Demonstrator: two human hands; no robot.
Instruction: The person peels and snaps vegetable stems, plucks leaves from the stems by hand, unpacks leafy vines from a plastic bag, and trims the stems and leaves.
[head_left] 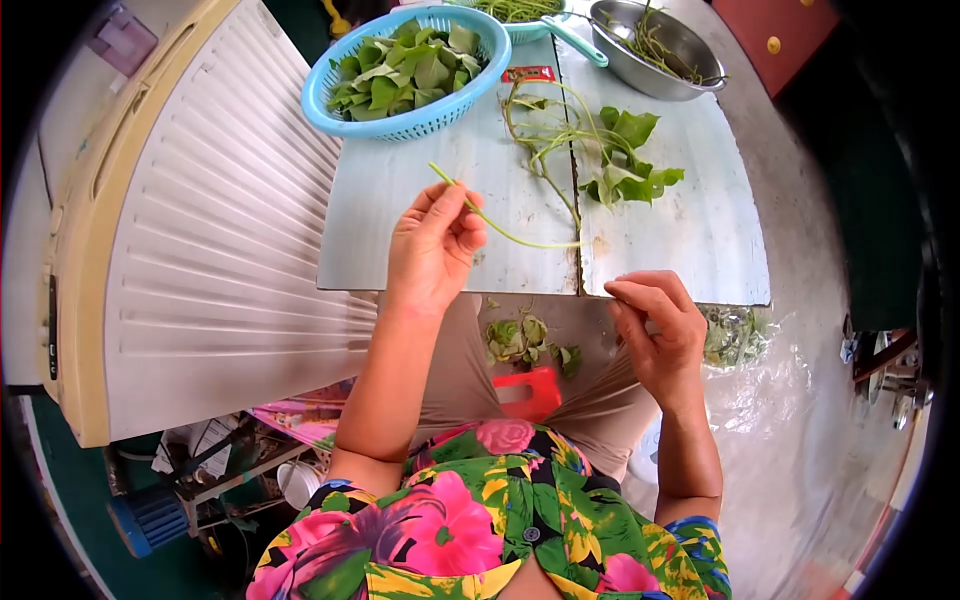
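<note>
Between the thumb and fingers of my left hand (pixel 440 235) is a thin green stem (pixel 520 240), which curves to the right above the table. My right hand (pixel 657 325) is at the table's front edge, thumb and index finger apart at their tips, with nothing visible between them. Beyond my hands, leafy vines (pixel 570 135) lie across the seam of the pale table (pixel 375 230). A blue basket (pixel 320 95) full of green leaves (pixel 410 70) stands at the back left of the table.
A metal bowl (pixel 640 65) with stems stands at the back right, beside a green basket (pixel 525 32) of stems with a handle. A small red packet (pixel 528 74) lies near the vines. Dropped leaves (pixel 520 335) and a red stool (pixel 530 393) are below the table.
</note>
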